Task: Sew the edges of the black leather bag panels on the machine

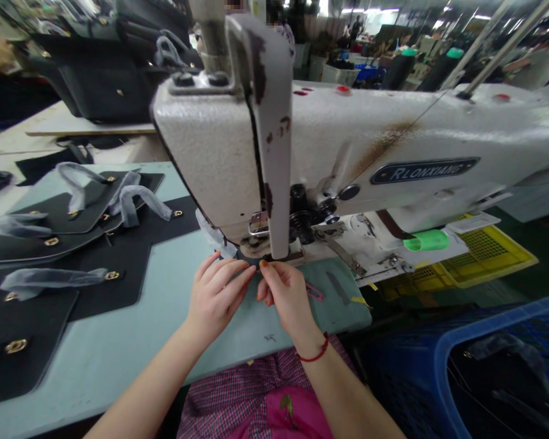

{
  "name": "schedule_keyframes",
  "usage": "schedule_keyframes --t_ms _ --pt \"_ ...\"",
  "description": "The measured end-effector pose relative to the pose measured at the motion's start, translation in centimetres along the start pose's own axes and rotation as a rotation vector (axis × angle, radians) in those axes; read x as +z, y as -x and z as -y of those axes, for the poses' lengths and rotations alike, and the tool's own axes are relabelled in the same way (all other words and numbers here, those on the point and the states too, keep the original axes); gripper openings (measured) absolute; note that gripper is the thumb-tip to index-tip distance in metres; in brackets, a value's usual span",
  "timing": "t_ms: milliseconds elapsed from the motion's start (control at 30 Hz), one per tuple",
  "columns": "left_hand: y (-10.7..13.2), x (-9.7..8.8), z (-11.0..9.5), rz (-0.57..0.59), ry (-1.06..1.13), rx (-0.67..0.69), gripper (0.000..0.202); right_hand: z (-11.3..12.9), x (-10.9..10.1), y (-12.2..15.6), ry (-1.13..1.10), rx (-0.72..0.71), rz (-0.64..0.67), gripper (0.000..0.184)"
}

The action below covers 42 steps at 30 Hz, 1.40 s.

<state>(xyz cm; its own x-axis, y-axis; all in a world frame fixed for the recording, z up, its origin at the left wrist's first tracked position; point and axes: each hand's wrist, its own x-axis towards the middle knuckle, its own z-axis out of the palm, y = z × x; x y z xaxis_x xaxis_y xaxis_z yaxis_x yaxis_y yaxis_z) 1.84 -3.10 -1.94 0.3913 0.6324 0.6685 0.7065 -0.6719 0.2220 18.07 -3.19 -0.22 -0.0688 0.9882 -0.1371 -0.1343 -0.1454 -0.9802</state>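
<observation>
A white industrial sewing machine (370,140) fills the upper middle of the head view. Both my hands meet just below its needle area. My left hand (217,292) has its fingers drawn together, tips touching a small dark piece (249,261) under the machine head. My right hand (286,292), with a red cord at the wrist, pinches at the same spot; what it grips is too small to make out. Both rest on the pale green table (119,347).
Several black leather panels (105,256) with gold fittings and plastic-wrapped straps lie on the table's left. A pink clip (315,291) lies by my right hand. A yellow tray (480,256) and a blue crate (485,366) stand at the right. People work far behind.
</observation>
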Motion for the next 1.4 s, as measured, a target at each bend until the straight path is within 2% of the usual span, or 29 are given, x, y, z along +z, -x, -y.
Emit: schedule_keyframes --t_ms 67,133,200,267,300,367,433,500,600,733,833,1000,1167,1300,1400 --pt "1.3 0.4 -0.8 -0.063 0.169 -0.312 0.022 0.0 -0.1 -0.1 0.052 -0.015 0.005 0.034" --pt "2.8 1.0 -1.3 -0.137 0.397 -0.782 0.021 0.0 -0.2 -0.2 0.082 -0.03 0.007 0.032" --pt "3.9 1.6 -1.3 -0.169 0.73 -1.25 0.03 0.0 -0.3 -0.2 0.086 -0.034 0.004 0.033" --pt "4.3 2.1 -0.7 -0.147 1.117 -1.552 0.033 -0.1 -0.3 -0.2 0.08 -0.033 -0.01 0.033" --pt "4.2 2.2 -0.3 -0.128 1.269 -1.623 0.032 -0.2 -0.2 -0.2 0.079 -0.031 -0.018 0.034" --pt "3.5 2.3 0.4 -0.096 1.406 -1.658 0.03 -0.3 -0.1 -0.3 0.057 -0.02 -0.032 0.035" --pt "2.4 2.0 0.7 -0.088 1.389 -1.645 0.029 -0.4 0.0 -0.4 -0.019 0.017 -0.039 0.034" --pt "1.6 1.4 0.6 -0.131 1.352 -1.635 0.022 -0.6 0.2 -0.5 -0.132 0.072 -0.04 0.031" --pt "1.4 0.2 -0.2 -0.178 1.379 -1.703 0.01 -0.8 0.5 -0.5 -0.289 0.14 -0.041 0.028" --pt "2.0 -0.2 -0.2 -0.063 1.582 -1.783 0.015 -1.0 0.7 -0.5 -0.373 0.156 -0.045 0.028" --pt "1.9 0.7 1.1 0.005 1.675 -1.765 0.026 -1.1 0.4 -0.5 -0.292 0.141 -0.041 0.029" --pt "0.2 1.8 2.9 0.01 1.74 -1.645 0.027 -0.7 -0.4 -0.6 0.009 0.047 -0.022 0.034" --pt "-1.5 0.5 2.9 0.156 1.599 -1.534 0.037 -0.4 -0.6 -0.5 0.154 -0.006 -0.012 0.036" --pt "-2.5 -0.7 3.3 0.228 1.381 -1.442 0.032 -0.4 -0.6 -0.5 0.153 -0.006 -0.007 0.034" --pt "-2.7 -0.9 3.4 0.283 1.332 -1.351 0.029 -0.4 -0.5 -0.5 0.147 -0.013 -0.009 0.034"
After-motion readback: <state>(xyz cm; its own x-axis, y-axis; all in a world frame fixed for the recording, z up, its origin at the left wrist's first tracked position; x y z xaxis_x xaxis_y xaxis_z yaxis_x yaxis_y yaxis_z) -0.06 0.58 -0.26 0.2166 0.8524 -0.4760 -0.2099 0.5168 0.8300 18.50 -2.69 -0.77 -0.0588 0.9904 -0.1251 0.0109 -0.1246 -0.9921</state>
